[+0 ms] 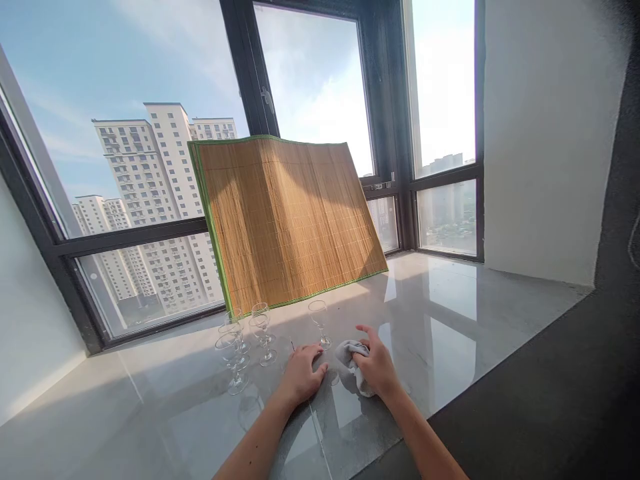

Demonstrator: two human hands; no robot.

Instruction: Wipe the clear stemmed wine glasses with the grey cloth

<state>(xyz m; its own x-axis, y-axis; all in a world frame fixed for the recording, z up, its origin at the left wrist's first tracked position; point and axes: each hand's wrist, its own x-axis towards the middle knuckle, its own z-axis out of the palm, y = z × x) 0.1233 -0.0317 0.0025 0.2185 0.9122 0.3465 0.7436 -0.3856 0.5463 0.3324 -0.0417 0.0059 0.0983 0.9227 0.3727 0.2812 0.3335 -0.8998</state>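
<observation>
On sill (450, 293): right hand (379, 365) gripping grey cloth (346, 355) near wineglass (319, 319).

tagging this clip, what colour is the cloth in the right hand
The cloth looks light grey, best seen in the head view.

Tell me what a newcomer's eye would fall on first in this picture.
First, the large tan slatted mat with green edging, propped at the dark-framed glass window near the centre. Then the group of clear stemmed glasses on the glossy grey ledge, left of the left hand. Lastly, the crumpled pale grey cloth in the right hand.
</observation>
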